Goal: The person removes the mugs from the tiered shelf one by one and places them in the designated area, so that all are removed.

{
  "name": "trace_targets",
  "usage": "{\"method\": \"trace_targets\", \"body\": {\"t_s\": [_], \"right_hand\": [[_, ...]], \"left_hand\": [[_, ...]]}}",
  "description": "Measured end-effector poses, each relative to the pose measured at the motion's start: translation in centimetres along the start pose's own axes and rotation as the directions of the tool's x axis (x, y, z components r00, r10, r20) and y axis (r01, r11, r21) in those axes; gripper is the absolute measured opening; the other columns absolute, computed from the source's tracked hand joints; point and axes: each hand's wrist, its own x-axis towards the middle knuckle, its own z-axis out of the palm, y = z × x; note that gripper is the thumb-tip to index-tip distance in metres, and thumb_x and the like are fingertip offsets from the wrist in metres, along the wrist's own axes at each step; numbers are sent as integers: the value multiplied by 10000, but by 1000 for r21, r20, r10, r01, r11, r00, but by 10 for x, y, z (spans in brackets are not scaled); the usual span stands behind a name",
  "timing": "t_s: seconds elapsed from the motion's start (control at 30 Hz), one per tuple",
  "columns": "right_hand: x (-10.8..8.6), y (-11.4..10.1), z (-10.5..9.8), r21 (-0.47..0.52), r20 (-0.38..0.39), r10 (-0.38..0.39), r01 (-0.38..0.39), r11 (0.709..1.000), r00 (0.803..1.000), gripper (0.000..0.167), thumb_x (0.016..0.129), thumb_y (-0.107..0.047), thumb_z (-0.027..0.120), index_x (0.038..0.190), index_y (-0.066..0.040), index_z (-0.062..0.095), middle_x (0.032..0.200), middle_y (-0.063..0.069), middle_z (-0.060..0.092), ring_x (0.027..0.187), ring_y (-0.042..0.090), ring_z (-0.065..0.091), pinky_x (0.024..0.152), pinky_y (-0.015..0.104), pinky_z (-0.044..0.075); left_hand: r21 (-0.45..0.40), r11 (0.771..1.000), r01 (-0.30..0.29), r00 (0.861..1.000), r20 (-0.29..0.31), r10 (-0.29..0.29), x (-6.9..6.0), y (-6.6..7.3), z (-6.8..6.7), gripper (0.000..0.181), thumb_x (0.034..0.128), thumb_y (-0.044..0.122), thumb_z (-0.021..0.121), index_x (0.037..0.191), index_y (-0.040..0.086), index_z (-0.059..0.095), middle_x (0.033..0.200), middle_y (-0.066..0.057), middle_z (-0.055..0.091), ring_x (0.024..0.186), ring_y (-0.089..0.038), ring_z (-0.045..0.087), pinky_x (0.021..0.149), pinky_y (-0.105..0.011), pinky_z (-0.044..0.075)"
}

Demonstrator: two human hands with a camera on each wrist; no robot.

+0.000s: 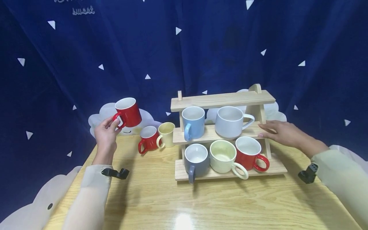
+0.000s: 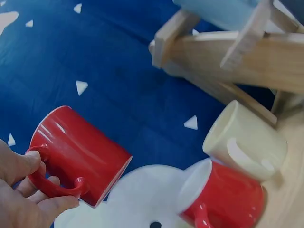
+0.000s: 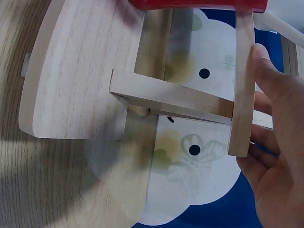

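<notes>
The left hand (image 1: pixel 107 135) is pinching a red mug (image 1: pixel 130 115) by its handle (image 2: pixel 56 190); the right hand (image 1: pixel 283 131) is resting loosely extended fingers (image 3: pixel 270 71) on the rack (image 1: pixel 221 100).

A white-lined red mug (image 1: pixel 131 115) is held aloft, mouth up, left of the three-tier wooden rack (image 1: pixel 221 100).

This looks like a room in a home, though that cannot be told for certain. A dark blue curtain (image 1: pixel 161 48) with white triangles (image 1: pixel 178 30), clouds with faces (image 1: pixel 46 198) and the word "sweet" (image 1: pixel 83 11) (more bedroom than workshop) hangs beyond the far and left edges of a wood-grain table (image 1: pixel 155 198). Near the far edge, a small wooden rack (image 1: pixel 224 99) carries everyday mugs (image 1: pixel 195 126) in mixed colours.
</notes>
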Motion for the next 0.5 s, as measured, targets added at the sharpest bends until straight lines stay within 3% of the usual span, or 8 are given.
{"method": "trace_targets", "body": {"t_s": [0.27, 0.5], "right_hand": [[0, 2, 1, -12, 9, 4, -4, 1000, 1000, 643, 943, -522, 585, 1383, -55, 543, 1383, 332, 455, 1244, 535, 431, 983, 673, 360], [-1, -1, -1, -4, 2, 5, -5, 1000, 1000, 640, 939, -515, 595, 1378, -51, 545, 1379, 329, 463, 1247, 525, 437, 993, 661, 363]], "left_hand": [[-8, 999, 36, 999, -36, -36, 5, -27, -17, 395, 945, 77, 645, 1330, 12, 586, 1330, -195, 555, 1151, -253, 568, 972, -381, 480], [33, 997, 76, 994, -78, -73, 8, -53, -31, 403, 942, 112, 654, 1338, 58, 598, 1301, -139, 576, 1148, -221, 564, 964, -350, 487]]}}
